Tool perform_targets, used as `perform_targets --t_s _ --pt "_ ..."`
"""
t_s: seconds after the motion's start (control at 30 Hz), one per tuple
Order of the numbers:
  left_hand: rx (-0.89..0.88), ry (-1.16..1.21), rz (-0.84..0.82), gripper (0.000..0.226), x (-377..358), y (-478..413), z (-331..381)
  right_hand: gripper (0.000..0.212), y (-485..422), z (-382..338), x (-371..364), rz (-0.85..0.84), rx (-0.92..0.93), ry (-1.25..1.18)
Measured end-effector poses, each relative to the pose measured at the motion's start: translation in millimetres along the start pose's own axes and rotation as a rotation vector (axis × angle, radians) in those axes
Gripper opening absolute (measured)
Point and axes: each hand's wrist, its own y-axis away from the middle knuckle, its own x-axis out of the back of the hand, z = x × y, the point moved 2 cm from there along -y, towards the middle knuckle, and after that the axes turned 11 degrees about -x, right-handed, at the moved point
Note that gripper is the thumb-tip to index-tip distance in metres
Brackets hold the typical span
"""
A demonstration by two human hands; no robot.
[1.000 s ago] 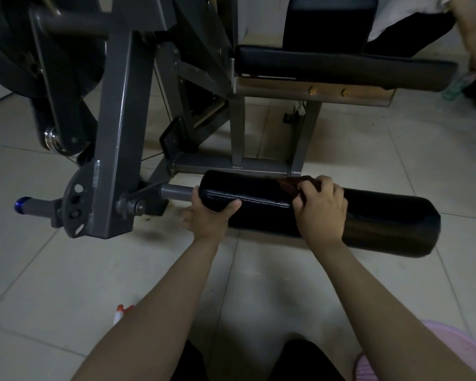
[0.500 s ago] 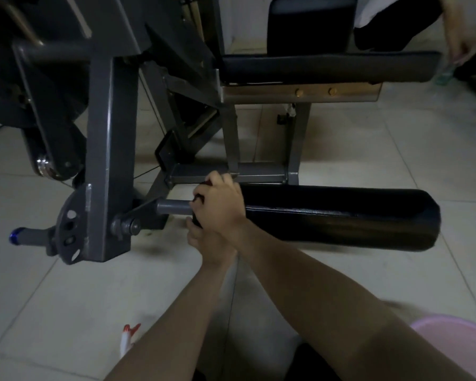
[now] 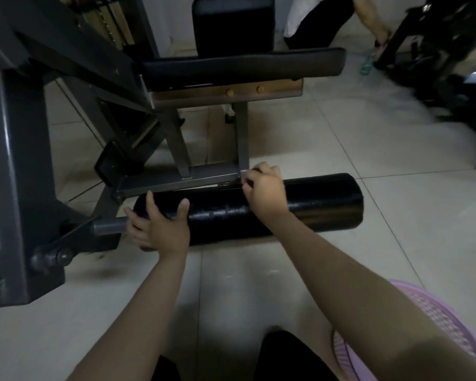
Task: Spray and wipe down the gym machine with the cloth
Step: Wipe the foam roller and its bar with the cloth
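While left hand (image 3: 160, 226) clamps the roller pad (image 3: 259, 213) at centre frame, right hand (image 3: 264, 188) is fisted on top, the cloth barely visible. Wiping step, I judge. Next: sweep toward the uncovered right end.

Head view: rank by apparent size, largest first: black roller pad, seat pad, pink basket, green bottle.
1. black roller pad
2. seat pad, looks close to the roller; it sits farther away, so that order is unsure
3. pink basket, cut off by the frame edge
4. green bottle
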Motion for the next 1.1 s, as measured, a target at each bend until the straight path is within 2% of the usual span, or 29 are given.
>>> perform_targets --t_s 0.2,0.37,0.5,0.6,0.7,0.77,0.83,0.93,1.1 --pt "-0.018 -0.041 -0.007 0.057 -10.4 -10.1 2.7 0.008 -10.1 75.4 48.8 0.137 -0.180 0.058" --pt "0.003 -0.037 -0.037 0.053 -7.2 -11.0 5.4 0.014 -12.6 114.1 80.5 0.211 -0.325 0.098" --pt "0.001 -0.016 -0.096 0.055 0.9 -10.3 7.8 0.022 -12.7 104.2 89.0 0.231 -0.444 0.071" --pt "-0.062 0.070 -0.128 0.060 11.2 -1.4 4.1 0.037 -4.3 52.8 66.6 0.189 -0.274 -0.033" --pt "-0.169 0.119 -0.156 0.079 22.3 10.9 -7.6 0.057 18.2 -24.4 27.9 0.054 -0.110 -0.218" --pt "-0.164 0.085 -0.155 0.089 25.8 17.6 -14.3 0.059 38.6 -75.5 -0.6 -0.070 -0.023 -0.292" --pt "-0.112 0.057 -0.147 0.087 25.8 25.7 -14.8 0.053 57.0 -109.9 -28.7 -0.162 0.099 -0.286" --pt "-0.092 0.068 -0.159 0.093 22.4 33.5 -14.7 0.044 68.5 -120.5 -56.9 -0.193 0.213 -0.209" --pt "-0.097 0.011 -0.148 0.091 13.9 28.3 -25.1 0.044 62.1 -89.8 -46.0 -0.129 0.210 -0.151"
